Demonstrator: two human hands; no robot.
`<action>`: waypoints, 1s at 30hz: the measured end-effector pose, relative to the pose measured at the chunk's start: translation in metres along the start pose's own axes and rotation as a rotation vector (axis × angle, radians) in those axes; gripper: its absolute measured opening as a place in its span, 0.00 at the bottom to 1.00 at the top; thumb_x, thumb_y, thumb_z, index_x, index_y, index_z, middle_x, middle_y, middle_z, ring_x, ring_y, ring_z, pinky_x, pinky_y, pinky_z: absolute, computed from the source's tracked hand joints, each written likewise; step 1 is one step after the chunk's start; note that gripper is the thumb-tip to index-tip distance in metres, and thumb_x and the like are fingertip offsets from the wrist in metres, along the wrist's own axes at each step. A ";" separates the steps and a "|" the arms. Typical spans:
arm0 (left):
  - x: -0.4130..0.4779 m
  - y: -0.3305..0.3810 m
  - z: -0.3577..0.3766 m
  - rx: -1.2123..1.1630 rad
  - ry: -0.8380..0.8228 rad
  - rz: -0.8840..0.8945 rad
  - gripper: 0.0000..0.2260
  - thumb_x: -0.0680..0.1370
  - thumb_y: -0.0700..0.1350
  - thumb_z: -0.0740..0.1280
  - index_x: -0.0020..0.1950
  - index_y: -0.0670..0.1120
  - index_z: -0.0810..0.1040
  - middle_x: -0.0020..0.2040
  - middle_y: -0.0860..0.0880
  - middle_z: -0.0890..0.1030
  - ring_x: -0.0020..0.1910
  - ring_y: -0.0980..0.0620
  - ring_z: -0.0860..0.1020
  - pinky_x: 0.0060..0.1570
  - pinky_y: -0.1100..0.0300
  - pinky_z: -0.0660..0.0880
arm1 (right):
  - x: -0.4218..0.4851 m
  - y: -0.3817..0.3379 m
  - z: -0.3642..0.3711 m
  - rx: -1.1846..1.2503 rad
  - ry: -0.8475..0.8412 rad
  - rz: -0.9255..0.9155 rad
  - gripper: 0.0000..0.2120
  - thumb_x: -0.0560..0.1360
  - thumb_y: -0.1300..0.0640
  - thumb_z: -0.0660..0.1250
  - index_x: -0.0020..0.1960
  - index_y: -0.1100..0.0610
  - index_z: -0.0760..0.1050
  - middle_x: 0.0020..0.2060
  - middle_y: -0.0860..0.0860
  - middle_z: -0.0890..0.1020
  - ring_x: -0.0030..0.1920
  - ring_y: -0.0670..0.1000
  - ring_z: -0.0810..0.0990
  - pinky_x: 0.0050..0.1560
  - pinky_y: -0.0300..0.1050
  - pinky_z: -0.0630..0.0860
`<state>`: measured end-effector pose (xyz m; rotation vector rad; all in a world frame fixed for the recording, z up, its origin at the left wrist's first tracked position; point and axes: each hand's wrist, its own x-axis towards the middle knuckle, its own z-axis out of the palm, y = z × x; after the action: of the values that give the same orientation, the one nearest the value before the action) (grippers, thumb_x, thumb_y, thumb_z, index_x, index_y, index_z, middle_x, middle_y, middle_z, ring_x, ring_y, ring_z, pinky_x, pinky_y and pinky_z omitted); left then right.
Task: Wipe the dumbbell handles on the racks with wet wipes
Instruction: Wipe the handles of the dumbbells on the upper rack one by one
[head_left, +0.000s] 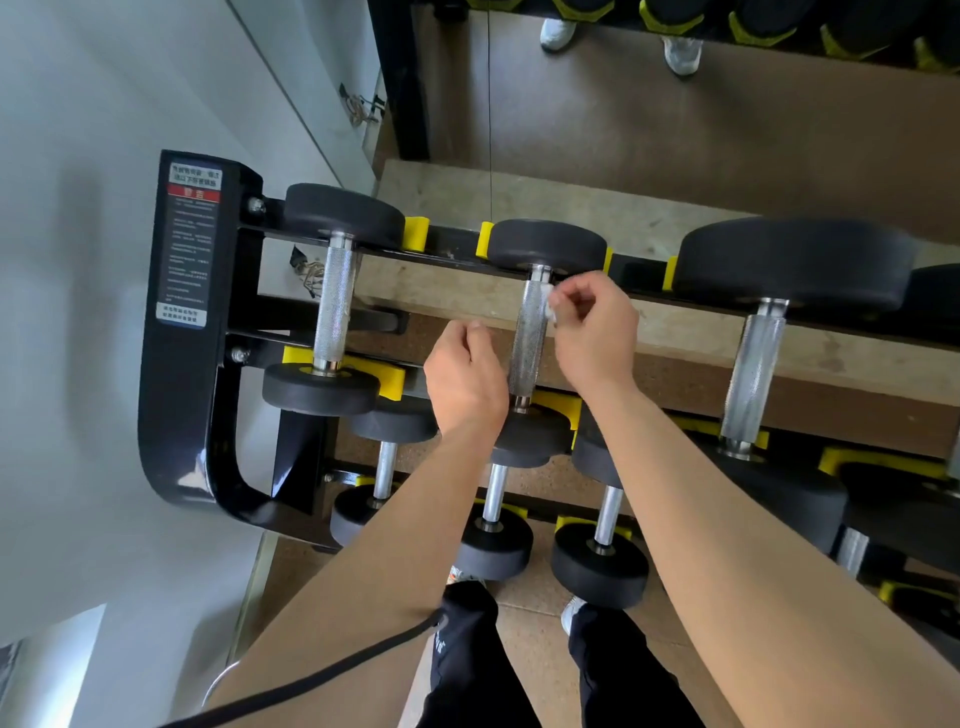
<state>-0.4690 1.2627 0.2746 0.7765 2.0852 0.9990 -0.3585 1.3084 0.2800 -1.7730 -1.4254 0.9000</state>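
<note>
A black dumbbell rack (182, 332) with yellow cradles holds several black dumbbells with knurled steel handles. My right hand (595, 335) pinches a small white wet wipe (549, 304) against the upper part of the middle top-row dumbbell's handle (527, 343). To the left of that same handle is my left hand (465, 376), with its fingers curled; whether it holds anything is hidden. The left dumbbell's handle (334, 306) and the big right dumbbell's handle (753, 374) are untouched.
A lower tier carries smaller dumbbells (493, 540) close to my legs. A white wall (78, 260) stands left of the rack. A mirror (675, 104) behind the rack reflects shoes and more dumbbells. A black cable (332, 675) crosses my left forearm.
</note>
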 end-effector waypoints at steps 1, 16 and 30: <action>0.000 0.001 0.000 0.003 -0.001 0.001 0.15 0.83 0.46 0.58 0.42 0.44 0.78 0.37 0.48 0.79 0.36 0.55 0.75 0.38 0.60 0.72 | 0.000 0.000 0.003 0.022 0.023 0.008 0.04 0.78 0.61 0.69 0.48 0.53 0.77 0.41 0.42 0.78 0.42 0.36 0.75 0.43 0.24 0.69; 0.000 0.002 -0.001 0.019 -0.023 -0.006 0.15 0.84 0.47 0.57 0.44 0.44 0.78 0.38 0.48 0.80 0.40 0.50 0.78 0.43 0.53 0.76 | -0.006 0.005 0.012 0.237 0.078 0.285 0.04 0.78 0.61 0.69 0.51 0.54 0.80 0.44 0.43 0.80 0.46 0.41 0.78 0.48 0.35 0.74; 0.001 0.002 -0.001 0.039 -0.040 -0.005 0.15 0.84 0.46 0.57 0.44 0.43 0.78 0.38 0.49 0.80 0.39 0.52 0.77 0.42 0.55 0.74 | -0.051 0.032 -0.018 0.106 -0.299 0.203 0.14 0.72 0.61 0.77 0.55 0.49 0.83 0.45 0.45 0.85 0.48 0.45 0.84 0.55 0.52 0.81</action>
<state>-0.4695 1.2645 0.2765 0.8044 2.0766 0.9356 -0.3352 1.2512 0.2679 -1.7802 -1.3627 1.3705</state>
